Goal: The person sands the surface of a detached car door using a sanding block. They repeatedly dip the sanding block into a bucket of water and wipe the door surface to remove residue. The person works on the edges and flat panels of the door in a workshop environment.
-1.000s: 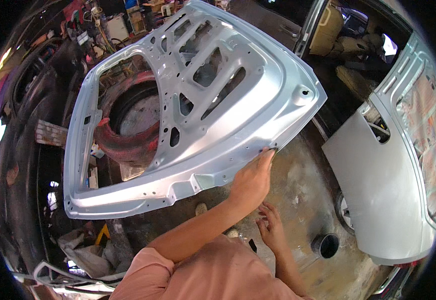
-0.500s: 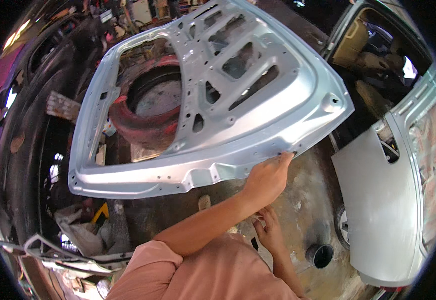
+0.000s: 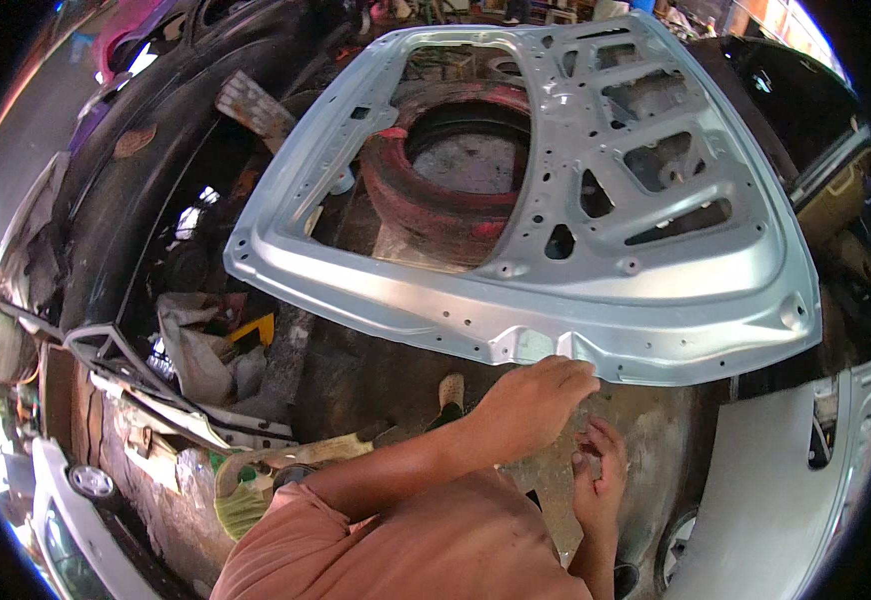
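Observation:
A bare silver-blue car tailgate [image 3: 656,310] with a large window opening and several cut-outs lies across the middle, its inner side up. My left hand [image 3: 536,400] is at its near edge, by a stepped recess, fingers curled in and fingertips hidden. Whether it holds something small I cannot make out. Below and to its right, apart from the panel, my right hand [image 3: 601,465] is raised with loosely bent fingers, thumb apart from them. Nothing shows in it. Through the window opening I see a worn red-and-black tire [image 3: 436,215] beneath the tailgate.
Dark car bodywork [image 3: 136,150] fills the left side. A silver car door [image 3: 756,490] stands at the lower right. Grey cloth [image 3: 196,345] and a yellow piece [image 3: 254,330] lie at the left, near a white car [image 3: 76,530]. My shoe [image 3: 451,390] is on the floor.
My view has swung, so the tailgate appears farther right. My left hand has moved left along its near edge, from a stretched finger to a curled hand. My right hand has risen slightly.

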### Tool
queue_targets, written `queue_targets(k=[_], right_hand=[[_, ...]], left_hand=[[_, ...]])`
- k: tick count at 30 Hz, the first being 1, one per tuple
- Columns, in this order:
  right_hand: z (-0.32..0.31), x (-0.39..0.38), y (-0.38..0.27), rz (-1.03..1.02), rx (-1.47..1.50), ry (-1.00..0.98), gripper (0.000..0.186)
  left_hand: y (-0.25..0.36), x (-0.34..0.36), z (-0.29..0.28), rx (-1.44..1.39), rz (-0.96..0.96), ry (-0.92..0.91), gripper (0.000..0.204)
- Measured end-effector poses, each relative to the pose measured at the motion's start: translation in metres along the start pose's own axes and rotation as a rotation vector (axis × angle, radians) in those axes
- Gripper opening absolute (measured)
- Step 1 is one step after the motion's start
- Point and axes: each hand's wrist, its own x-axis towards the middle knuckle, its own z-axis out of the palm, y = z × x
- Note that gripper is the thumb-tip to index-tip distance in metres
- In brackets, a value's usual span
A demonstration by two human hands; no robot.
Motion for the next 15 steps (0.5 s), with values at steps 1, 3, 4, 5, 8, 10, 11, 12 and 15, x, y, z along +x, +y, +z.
queue_targets(k=[1, 3, 4, 5, 8, 10, 11, 12, 15], right_hand=[[0.002, 0.006, -0.009, -0.050, -0.018, 0.049, 0.049], [0.007, 0.025, -0.035, -0.138, -0.056, 0.161, 0.049], [0.011, 0.036, -0.045, -0.146, -0.057, 0.146, 0.050], [0.016, 0.046, -0.057, -0.166, -0.063, 0.130, 0.051], [0.034, 0.057, -0.052, -0.174, -0.012, 0.020, 0.046], [0.046, 0.064, -0.050, -0.178, -0.008, -0.045, 0.038], [0.053, 0.070, -0.055, -0.189, -0.026, -0.069, 0.034], [0.058, 0.074, -0.060, -0.193, -0.048, -0.087, 0.030], [0.076, 0.084, -0.069, -0.091, 0.038, -0.009, 0.023]], left_hand=[[0.003, -0.010, -0.006, -0.027, 0.006, 0.050, 0.027], [0.008, -0.026, -0.016, -0.095, -0.031, 0.048, 0.027], [0.007, -0.033, -0.021, -0.136, -0.077, -0.002, 0.027], [0.008, -0.042, -0.026, -0.175, -0.116, -0.041, 0.027], [0.005, -0.062, -0.038, -0.327, -0.174, -0.061, 0.031], [-0.004, -0.070, -0.051, -0.278, -0.252, -0.011, 0.036], [-0.010, -0.076, -0.059, -0.252, -0.297, 0.016, 0.038], [-0.022, -0.081, -0.067, -0.140, -0.264, 0.031, 0.042], [-0.082, -0.091, -0.095, 0.144, -0.187, 0.026, 0.053]])
